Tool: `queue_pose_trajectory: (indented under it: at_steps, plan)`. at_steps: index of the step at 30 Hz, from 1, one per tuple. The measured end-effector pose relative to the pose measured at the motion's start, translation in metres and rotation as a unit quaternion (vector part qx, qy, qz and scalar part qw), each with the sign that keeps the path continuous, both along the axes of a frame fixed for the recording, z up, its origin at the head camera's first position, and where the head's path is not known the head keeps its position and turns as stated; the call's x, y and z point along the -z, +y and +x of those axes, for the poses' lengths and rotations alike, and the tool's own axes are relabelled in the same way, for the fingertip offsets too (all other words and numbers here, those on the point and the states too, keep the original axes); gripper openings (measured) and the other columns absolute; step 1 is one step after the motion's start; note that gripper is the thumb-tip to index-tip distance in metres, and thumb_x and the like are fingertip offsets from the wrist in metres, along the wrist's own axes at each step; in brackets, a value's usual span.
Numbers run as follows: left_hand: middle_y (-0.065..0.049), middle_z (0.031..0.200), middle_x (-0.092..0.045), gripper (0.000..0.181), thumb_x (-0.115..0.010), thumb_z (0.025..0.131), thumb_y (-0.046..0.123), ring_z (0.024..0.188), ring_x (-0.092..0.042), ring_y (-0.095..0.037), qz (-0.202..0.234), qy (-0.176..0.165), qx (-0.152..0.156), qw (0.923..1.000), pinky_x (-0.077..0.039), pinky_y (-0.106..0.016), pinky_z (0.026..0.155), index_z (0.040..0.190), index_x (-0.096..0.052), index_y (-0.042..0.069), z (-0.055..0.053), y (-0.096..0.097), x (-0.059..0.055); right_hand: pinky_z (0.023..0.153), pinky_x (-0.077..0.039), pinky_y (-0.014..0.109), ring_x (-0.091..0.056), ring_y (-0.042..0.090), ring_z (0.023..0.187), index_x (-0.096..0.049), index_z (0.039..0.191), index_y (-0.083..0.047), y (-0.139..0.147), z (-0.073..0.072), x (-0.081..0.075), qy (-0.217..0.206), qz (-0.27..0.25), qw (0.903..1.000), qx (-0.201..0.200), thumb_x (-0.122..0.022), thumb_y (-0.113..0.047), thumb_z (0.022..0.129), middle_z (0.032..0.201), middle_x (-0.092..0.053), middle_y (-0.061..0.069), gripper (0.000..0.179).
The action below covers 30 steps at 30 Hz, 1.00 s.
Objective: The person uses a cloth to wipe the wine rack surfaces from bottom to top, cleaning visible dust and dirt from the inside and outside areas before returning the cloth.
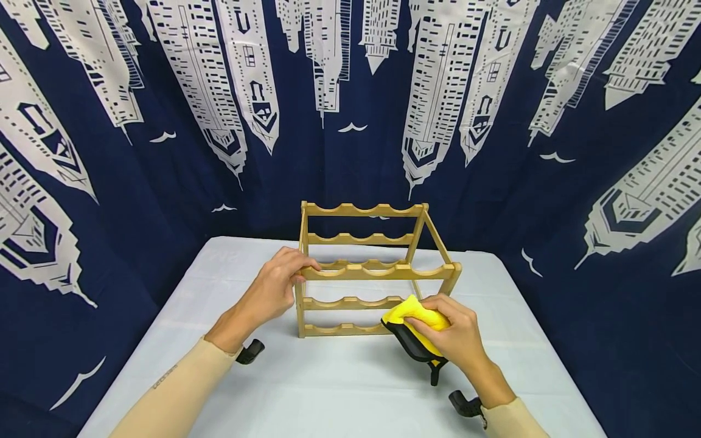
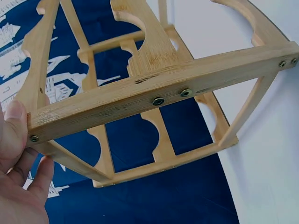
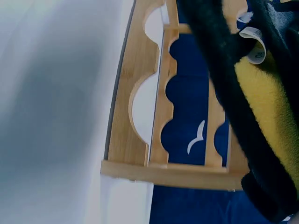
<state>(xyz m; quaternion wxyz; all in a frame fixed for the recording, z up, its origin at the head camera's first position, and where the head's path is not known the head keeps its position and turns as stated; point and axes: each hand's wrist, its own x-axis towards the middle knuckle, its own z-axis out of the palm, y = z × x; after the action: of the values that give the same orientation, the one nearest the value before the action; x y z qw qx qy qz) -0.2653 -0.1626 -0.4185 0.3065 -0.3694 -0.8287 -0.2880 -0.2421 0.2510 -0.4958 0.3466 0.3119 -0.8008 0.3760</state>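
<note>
A light wooden rack (image 1: 378,272) with scalloped rails stands upright on the table. At its front upper left corner, my left hand (image 1: 274,286) grips the frame; in the left wrist view, thumb and fingers (image 2: 43,179) lie around the end of a wooden bar (image 2: 117,100). My right hand (image 1: 460,334) pinches a yellow cloth with dark grey backing and black edging (image 1: 421,316), in front of the rack's lower right part. A white label (image 3: 254,45) shows on the cloth in the right wrist view. Whether the cloth touches the wood cannot be told.
White cloth covers the table (image 1: 328,389). Behind and beside it hangs a navy curtain (image 1: 328,164) printed with white buildings and birds. Black wrist-worn pieces stick out near the left wrist (image 1: 251,352) and the right wrist (image 1: 465,404).
</note>
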Motion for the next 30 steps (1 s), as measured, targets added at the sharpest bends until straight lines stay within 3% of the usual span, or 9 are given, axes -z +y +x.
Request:
queue_pose_trajectory:
  at_steps: [8,17,22,30]
  plan:
    - [-0.005,0.119,-0.083,0.053,-0.069,0.090,-0.034,0.123,-0.075,-0.031,-0.001,-0.017,-0.002,0.9999,-0.069,-0.047,0.103,0.120,-0.081,0.008,-0.014,-0.001,-0.001,0.086,-0.060,0.012,-0.081,0.022,0.091,-0.088,0.109,-0.013,-0.022,-0.003,0.011,-0.003,0.034,0.9994,0.008,-0.113,-0.006,0.068,0.106,-0.088,0.004,0.049]
    - [-0.001,0.124,-0.086,0.045,-0.078,0.096,-0.021,0.123,-0.076,-0.027,-0.006,-0.045,0.012,0.9989,-0.071,-0.045,0.101,0.127,-0.084,0.011,-0.009,-0.004,-0.003,0.075,-0.067,0.032,-0.084,0.019,0.096,-0.089,0.119,-0.017,-0.069,-0.004,0.016,-0.018,0.128,0.9916,-0.005,-0.110,-0.023,0.079,0.116,-0.089,0.000,0.046]
    - [-0.001,0.125,-0.086,0.040,-0.080,0.099,-0.013,0.126,-0.076,-0.027,-0.003,-0.063,0.005,0.9980,-0.071,-0.046,0.103,0.129,-0.084,0.013,-0.006,-0.003,-0.003,0.073,-0.067,0.030,-0.085,0.016,0.092,-0.089,0.121,-0.021,-0.108,-0.005,0.023,-0.038,0.168,0.9847,-0.028,-0.108,-0.032,0.085,0.119,-0.090,-0.001,0.042]
    - [-0.001,0.124,-0.086,0.034,-0.081,0.100,-0.004,0.127,-0.076,-0.027,0.005,-0.067,0.000,0.9977,-0.070,-0.048,0.101,0.129,-0.085,0.015,-0.008,-0.002,-0.003,0.065,-0.064,0.025,-0.084,0.010,0.085,-0.091,0.119,-0.023,-0.163,-0.010,0.034,-0.044,0.223,0.9735,0.028,-0.104,-0.041,0.089,0.111,-0.091,-0.007,0.037]
